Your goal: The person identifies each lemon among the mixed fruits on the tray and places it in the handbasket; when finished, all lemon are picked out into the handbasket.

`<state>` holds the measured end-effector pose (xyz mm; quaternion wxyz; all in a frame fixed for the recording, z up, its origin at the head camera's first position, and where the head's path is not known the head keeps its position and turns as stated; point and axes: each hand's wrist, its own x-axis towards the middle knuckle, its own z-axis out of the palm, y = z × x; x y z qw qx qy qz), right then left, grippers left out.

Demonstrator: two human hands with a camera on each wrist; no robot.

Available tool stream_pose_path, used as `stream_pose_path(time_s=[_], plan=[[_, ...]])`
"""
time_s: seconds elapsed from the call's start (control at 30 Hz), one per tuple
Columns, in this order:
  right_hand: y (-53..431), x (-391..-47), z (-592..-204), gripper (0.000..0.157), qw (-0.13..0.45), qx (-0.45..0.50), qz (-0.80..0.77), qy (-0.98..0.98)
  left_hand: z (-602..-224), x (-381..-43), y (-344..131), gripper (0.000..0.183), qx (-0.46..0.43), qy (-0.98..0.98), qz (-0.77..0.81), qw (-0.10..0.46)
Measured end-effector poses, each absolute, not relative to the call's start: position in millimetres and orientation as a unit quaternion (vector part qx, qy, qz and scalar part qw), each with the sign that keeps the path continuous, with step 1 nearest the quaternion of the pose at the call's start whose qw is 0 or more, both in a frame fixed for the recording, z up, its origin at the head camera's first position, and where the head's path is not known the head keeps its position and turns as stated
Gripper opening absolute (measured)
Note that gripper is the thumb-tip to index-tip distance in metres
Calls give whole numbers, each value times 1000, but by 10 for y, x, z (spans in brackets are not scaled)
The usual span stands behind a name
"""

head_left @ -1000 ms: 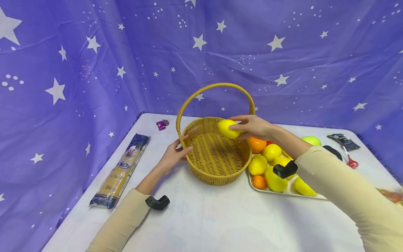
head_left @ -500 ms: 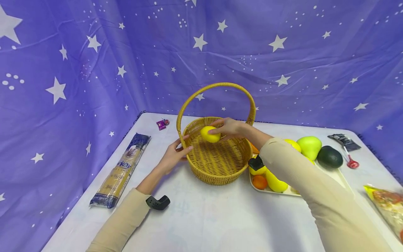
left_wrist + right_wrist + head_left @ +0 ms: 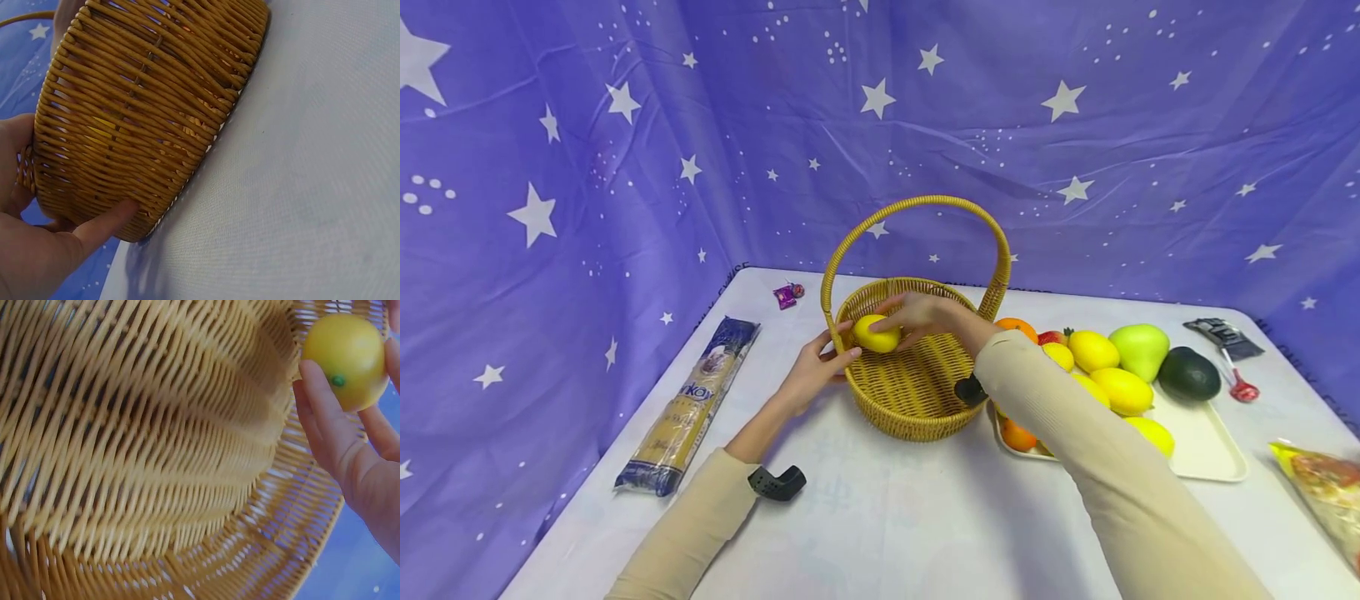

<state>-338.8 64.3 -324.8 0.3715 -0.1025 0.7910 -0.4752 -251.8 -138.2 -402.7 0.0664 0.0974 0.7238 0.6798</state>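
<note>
A smooth yellow oval lemon with a green tip (image 3: 876, 333) is held between the fingers and thumb of the right hand (image 3: 916, 315), inside a round golden-brown wicker basket with a tall arched handle (image 3: 912, 427). The basket stands toward the far edge of the white cloth-covered worktop (image 3: 880, 525), and the lemon is held near its left inner wall; whether that wall is touched cannot be told. The basket's left side is gripped by the left hand (image 3: 811, 367), with one digit laid along the outer weave, as seen from the left wrist.

Should the pinch be loosened too early, the lemon could be dropped and rolled across the woven base, its rounded skin offering little hold. Because the left hand is placed so close, its fingers could be bumped by the lemon. If the left grip were slackened, the basket could be tipped or dragged by a knock against its handle. The right sleeve (image 3: 1060, 408) passes over a cream rectangular tray of fruit (image 3: 1217, 454) toward the worktop's right edge, so pieces there could be nudged loose by a low forearm.
</note>
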Motion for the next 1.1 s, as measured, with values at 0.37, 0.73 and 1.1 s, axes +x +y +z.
stream_pose_path(time_s=[0.37, 0.73, 1.1], plan=[[533, -3388, -3430, 48, 412, -83, -462, 781, -4024, -2495, -1376, 58, 104, 718, 684, 73], [640, -3428, -3237, 49, 434, -100, -428, 786, -4029, -2518, -1388, 60, 102, 724, 678, 69], [1267, -3220, -2826, 46, 383, -245, -351, 819, -4035, -2536, -1389, 60, 97, 719, 685, 71]])
